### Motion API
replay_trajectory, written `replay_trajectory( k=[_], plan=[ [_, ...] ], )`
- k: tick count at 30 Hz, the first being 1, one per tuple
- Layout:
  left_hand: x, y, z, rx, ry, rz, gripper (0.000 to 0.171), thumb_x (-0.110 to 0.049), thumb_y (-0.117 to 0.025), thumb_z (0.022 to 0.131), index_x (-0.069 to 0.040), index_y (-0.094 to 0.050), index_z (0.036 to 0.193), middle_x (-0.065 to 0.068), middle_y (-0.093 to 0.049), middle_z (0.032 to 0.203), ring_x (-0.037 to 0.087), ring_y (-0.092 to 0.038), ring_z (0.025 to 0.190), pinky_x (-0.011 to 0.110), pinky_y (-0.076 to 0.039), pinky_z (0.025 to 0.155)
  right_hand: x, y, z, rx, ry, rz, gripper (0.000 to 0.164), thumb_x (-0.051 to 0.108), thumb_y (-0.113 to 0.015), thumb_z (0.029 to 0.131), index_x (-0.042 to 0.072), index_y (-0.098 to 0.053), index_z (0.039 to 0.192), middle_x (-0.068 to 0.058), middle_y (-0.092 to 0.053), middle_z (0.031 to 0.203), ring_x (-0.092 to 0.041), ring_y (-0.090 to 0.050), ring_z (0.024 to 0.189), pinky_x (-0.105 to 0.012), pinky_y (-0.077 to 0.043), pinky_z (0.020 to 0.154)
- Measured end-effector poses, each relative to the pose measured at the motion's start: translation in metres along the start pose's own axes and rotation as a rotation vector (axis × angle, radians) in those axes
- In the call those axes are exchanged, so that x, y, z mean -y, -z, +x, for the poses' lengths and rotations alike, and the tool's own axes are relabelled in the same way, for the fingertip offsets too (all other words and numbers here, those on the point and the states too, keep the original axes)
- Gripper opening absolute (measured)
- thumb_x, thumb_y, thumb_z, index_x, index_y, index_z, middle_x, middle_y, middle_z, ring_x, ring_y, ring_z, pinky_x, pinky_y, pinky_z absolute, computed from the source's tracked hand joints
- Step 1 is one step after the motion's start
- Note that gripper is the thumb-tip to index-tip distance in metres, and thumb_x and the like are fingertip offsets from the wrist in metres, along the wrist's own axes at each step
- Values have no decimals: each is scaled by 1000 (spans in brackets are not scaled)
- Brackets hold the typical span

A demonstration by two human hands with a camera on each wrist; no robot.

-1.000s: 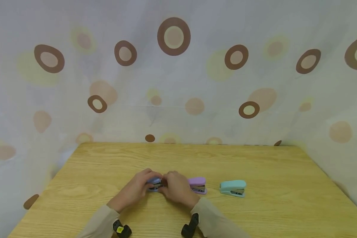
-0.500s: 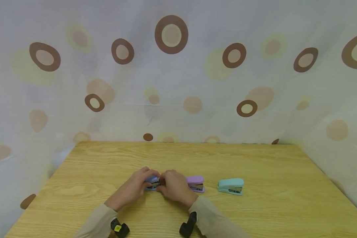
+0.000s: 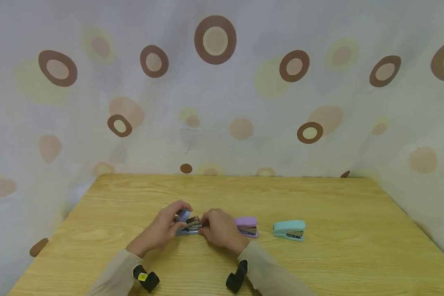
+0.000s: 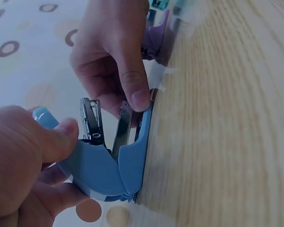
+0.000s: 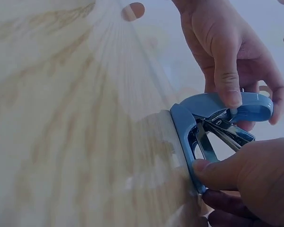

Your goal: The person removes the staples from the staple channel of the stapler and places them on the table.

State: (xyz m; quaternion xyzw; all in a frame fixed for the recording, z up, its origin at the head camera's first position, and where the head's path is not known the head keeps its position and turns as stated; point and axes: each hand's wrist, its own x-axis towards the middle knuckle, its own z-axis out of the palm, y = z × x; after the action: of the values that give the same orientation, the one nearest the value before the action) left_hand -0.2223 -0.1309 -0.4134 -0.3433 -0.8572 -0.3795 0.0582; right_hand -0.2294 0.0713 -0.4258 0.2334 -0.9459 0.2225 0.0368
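Note:
A blue stapler (image 3: 183,216) lies on the table with its top cover swung up and back from the base. My left hand (image 3: 163,230) grips that raised cover between thumb and fingers. At the other end, my right hand (image 3: 222,231) pinches the front of the base, the thumb pressed on its edge in the right wrist view. Between cover and base, the metal parts (image 4: 122,130) stand exposed and spread apart in the left wrist view. Whether staples lie inside cannot be made out. The right hand's fingers hide the base's front tip in the head view.
Just right of my right hand stands a purple stapler (image 3: 246,223), partly hidden by that hand. Farther right is a mint-green stapler (image 3: 289,227). The wooden table (image 3: 336,263) ends at a patterned curtain (image 3: 244,102) behind.
The blue stapler's cover has been lifted up and back by my left hand, which moved slightly left and up. Its metal parts now show. My right hand has stayed at the front end.

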Motion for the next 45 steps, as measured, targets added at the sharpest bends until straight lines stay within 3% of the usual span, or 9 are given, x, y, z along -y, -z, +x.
replay_trajectory(
  k=[8,14,19,26,34,45],
  plan=[
    [5,8,3,-26,-7,-60,28,3,-67,85,-5,-54,108,13,-60,104,21,-60,97,44,-56,82,1,3,0,-2,5,2,9,25,-76,82,17,-74,86,7,-61,79,-3,-49,68,-21,-41,58],
    [6,18,0,-74,3,-27,31,0,-74,79,-13,-58,102,8,-62,98,13,-58,90,37,-53,78,1,3,0,5,12,-20,11,26,-76,82,17,-74,88,7,-62,80,-4,-51,70,-21,-42,59],
    [7,25,-3,-93,16,-17,30,2,-77,75,-11,-59,96,8,-62,95,8,-57,81,31,-52,70,0,2,-1,4,11,-37,12,27,-76,82,17,-74,89,7,-62,81,-5,-54,73,-22,-44,61],
    [6,31,-3,-67,-6,-56,28,4,-77,74,-9,-57,88,12,-61,93,10,-60,77,33,-55,67,2,3,-1,4,15,-36,13,28,-77,81,18,-74,89,7,-63,82,-6,-55,76,-23,-45,63],
    [11,40,-6,-24,81,-133,25,5,-76,74,-8,-56,83,13,-60,94,13,-61,84,25,-56,70,1,3,-2,-19,35,-34,14,27,-77,81,16,-74,89,7,-65,83,-7,-58,77,-23,-48,66],
    [23,51,-12,42,138,-201,31,1,-77,75,-6,-46,74,9,-57,89,12,-64,89,26,-57,71,2,4,-3,-15,39,-46,14,28,-77,81,16,-74,88,7,-65,83,-8,-57,78,-24,-48,65]
  ],
)
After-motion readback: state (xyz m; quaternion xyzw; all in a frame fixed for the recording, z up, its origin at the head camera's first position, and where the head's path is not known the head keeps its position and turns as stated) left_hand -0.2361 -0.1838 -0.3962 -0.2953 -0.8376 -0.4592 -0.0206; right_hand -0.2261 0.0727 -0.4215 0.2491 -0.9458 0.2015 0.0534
